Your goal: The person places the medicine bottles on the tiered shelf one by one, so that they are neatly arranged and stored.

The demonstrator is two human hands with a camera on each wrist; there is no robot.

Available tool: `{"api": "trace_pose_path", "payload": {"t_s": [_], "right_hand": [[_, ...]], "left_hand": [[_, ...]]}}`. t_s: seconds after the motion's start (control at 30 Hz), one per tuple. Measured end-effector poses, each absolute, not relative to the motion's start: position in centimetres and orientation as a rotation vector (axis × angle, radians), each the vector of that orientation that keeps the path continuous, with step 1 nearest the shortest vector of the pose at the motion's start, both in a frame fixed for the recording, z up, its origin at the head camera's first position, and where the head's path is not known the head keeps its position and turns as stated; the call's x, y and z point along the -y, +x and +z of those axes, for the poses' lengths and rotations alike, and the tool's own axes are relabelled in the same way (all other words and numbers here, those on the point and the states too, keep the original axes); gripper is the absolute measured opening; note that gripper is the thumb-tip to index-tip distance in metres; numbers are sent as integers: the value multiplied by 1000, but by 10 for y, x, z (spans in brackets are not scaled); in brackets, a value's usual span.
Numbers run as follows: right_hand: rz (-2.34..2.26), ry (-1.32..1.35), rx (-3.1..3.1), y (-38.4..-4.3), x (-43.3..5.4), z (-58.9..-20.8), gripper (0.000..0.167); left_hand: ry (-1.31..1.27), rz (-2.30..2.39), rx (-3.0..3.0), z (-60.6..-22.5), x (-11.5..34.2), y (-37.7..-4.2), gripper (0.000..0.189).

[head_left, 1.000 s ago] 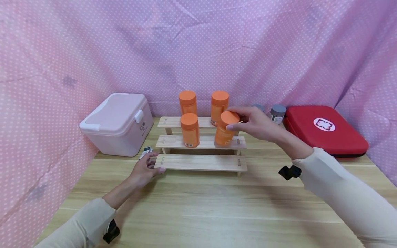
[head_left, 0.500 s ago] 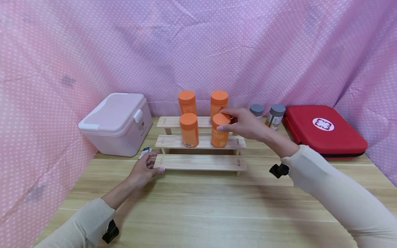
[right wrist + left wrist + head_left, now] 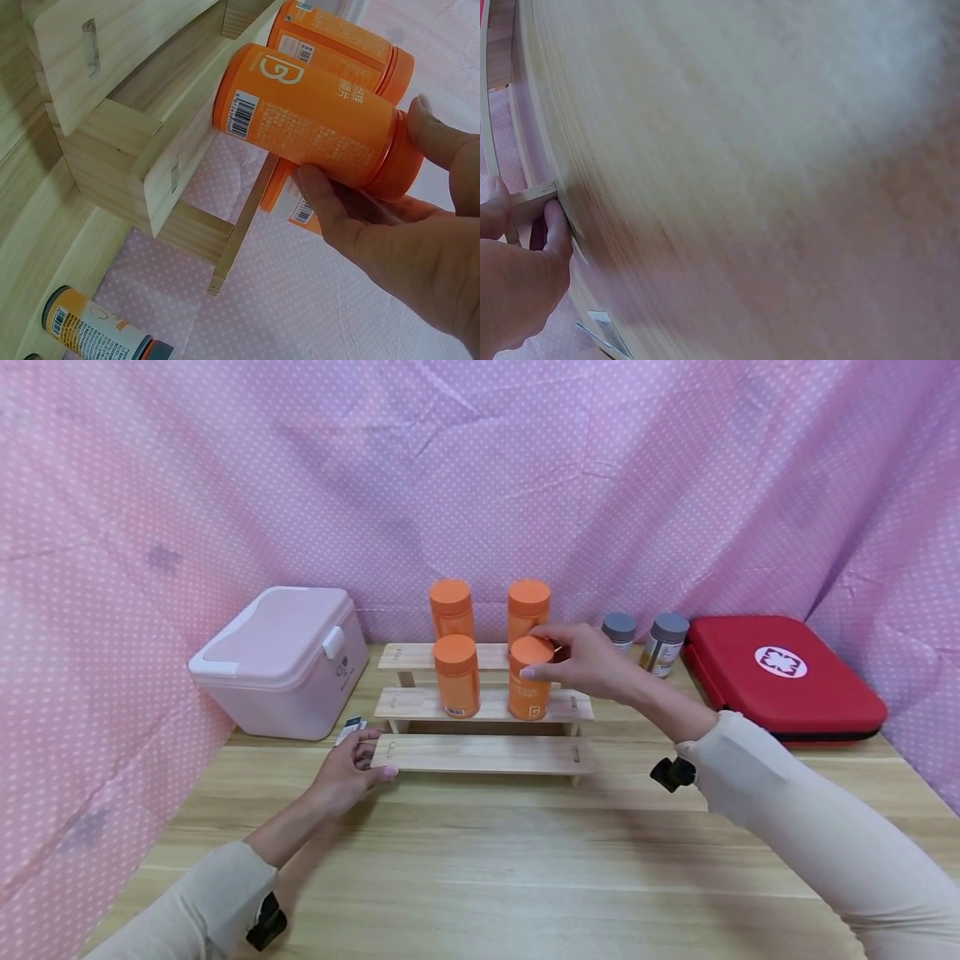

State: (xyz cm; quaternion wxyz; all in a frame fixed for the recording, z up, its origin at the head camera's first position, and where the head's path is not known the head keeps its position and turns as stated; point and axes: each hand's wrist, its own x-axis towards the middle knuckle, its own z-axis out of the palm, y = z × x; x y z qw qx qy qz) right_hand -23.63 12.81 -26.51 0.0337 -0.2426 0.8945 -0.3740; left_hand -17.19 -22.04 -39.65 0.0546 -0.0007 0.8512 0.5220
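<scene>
A three-step wooden rack (image 3: 480, 753) stands mid-table. My left hand (image 3: 347, 777) grips the left end of its lowest step, thumb on the front edge; in the left wrist view the fingers (image 3: 556, 229) lie against a wooden leg. On the middle step, at the right, is an orange pill bottle (image 3: 529, 693) that my right hand (image 3: 592, 662) holds by the cap and upper side, as the right wrist view shows on the bottle (image 3: 307, 120). Another orange bottle (image 3: 457, 681) stands to its left. Two more orange bottles, left (image 3: 452, 610) and right (image 3: 528, 606), stand on the top step.
A pale pink lidded box (image 3: 281, 660) is at the left, with a small printed packet (image 3: 351, 727) by it. Two grey-capped bottles, one nearer the rack (image 3: 619, 628) and one farther right (image 3: 664, 643), stand beside a red zip case (image 3: 783, 677). A pink dotted curtain (image 3: 480, 485) hangs behind.
My right hand has brought the orange bottle leftward along the middle step, from tilted to upright. The grey-capped bottles show more fully. My left hand stays on the rack.
</scene>
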Motion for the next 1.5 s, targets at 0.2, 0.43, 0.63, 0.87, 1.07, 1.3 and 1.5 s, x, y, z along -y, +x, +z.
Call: {"api": "trace_pose_path", "payload": {"t_s": [0.2, 0.43, 0.63, 0.87, 1.07, 1.3, 1.5], "right_hand": [[-1130, -728, -2752, -238, -128, -265, 49], [-1125, -713, -2773, -238, -128, -264, 47], [-1188, -721, -2752, -235, -136, -259, 49], [-1207, -736, -2820, -224, -167, -251, 43], [-1163, -629, -2866, -210, -204, -253, 39], [-1175, -496, -2861, -196, -245, -260, 41], [-1120, -498, -2875, -193, -270, -270, 43]], "left_hand": [[6, 1594, -2593, -397, 220, -172, 63], [-5, 1590, -2592, -397, 221, -173, 63], [-2, 1594, -2581, -397, 220, -172, 63], [-14, 1603, -2575, -395, 219, -172, 63], [-12, 1592, -2587, -395, 219, -171, 63], [-18, 1593, -2586, -396, 219, -171, 63], [-28, 1596, -2587, -395, 218, -172, 63]]}}
